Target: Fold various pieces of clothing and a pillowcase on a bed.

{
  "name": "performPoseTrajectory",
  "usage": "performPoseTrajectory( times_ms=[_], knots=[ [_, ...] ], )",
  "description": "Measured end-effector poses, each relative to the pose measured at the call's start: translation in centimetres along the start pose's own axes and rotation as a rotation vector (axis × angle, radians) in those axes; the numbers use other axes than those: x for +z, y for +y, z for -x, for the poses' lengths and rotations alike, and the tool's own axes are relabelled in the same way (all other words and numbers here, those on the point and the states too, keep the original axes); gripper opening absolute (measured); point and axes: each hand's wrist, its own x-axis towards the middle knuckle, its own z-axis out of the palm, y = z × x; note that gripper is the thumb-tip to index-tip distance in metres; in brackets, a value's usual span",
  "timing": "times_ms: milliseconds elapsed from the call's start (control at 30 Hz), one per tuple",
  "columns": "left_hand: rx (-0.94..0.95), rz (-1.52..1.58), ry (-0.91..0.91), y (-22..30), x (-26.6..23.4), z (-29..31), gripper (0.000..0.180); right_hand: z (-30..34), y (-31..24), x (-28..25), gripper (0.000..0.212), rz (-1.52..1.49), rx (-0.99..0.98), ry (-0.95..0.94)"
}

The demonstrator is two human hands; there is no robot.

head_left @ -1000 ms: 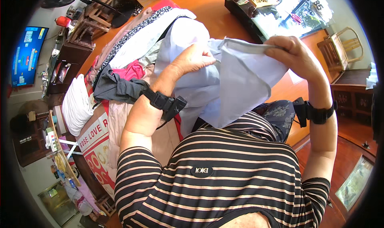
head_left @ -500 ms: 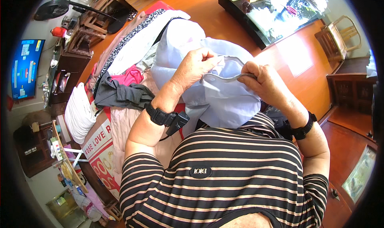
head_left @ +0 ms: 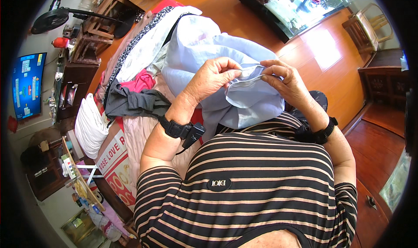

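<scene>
A pale blue piece of thin cloth (head_left: 257, 101), which looks like a garment, spreads over my lap and out ahead of me. My left hand (head_left: 212, 77) pinches its hemmed edge between thumb and fingers. A short way to the right, my right hand (head_left: 283, 79) grips the same edge, fingertips closed on it. Between the hands the edge runs in a narrow fold, and a loose flap hangs below. What kind of garment it is, I cannot tell. Black straps circle both wrists, and a small black device sits by the left one.
To the left lie a dark grey garment (head_left: 135, 101), a bright pink cloth (head_left: 141, 80), white cloth (head_left: 141, 52) and a white pillow-like bundle (head_left: 91, 126). A black fan (head_left: 51, 21) and a lit screen (head_left: 28, 86) stand farther left. Ahead right are a fish tank (head_left: 296, 13) and wooden chair (head_left: 370, 28).
The open loop of edge between my hands has been drawn nearly flat, with the two layers brought together. My right hand has moved slightly, and its fingers have shifted along the edge.
</scene>
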Motion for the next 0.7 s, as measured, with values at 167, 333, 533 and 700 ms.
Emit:
performPoseTrajectory(
  times_ms=[167,333,533,700],
  knots=[
    [-0.004,0.025,-0.046,-0.1,0.1,0.3,0.010,-0.6,0.5,-0.4,0.009,0.320,-0.277,0.017],
    [0.052,0.023,-0.008,-0.6,0.1,0.9,0.009,-0.6,0.5,-0.4,0.011,-0.009,0.027,-0.005],
    [0.095,-0.097,-0.057,0.2,0.0,1.2,0.012,-0.7,0.3,-0.8,0.011,-0.013,0.034,0.039],
    [0.083,-0.450,0.006,2.5,0.8,2.1,0.010,-0.5,-0.6,-0.8,0.008,0.021,-0.064,0.073]
  ],
)
